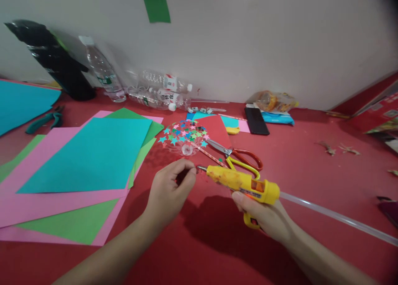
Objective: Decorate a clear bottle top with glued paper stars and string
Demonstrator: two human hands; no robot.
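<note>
My right hand (264, 214) grips a yellow hot glue gun (231, 178), its metal nozzle pointing left. A long clear glue stick (336, 216) runs out of its rear. Close to the nozzle tip, my left hand (169, 185) is closed in a pinch; what its fingers hold, if anything, is too small or hidden. Just beyond the hands stands a clear plastic piece (186, 149) topped with many small coloured paper stars (183, 131). Scissors (236, 154) with red and yellow handles lie behind the glue gun, beside a patterned straw (209, 154).
Coloured paper sheets (93, 156) cover the left side, with pliers (46, 121) behind. Along the wall are a black bottle (59, 61), an upright water bottle (104, 71) and several lying bottles (161, 95). A phone (256, 120) lies at back right, near a red box (377, 111).
</note>
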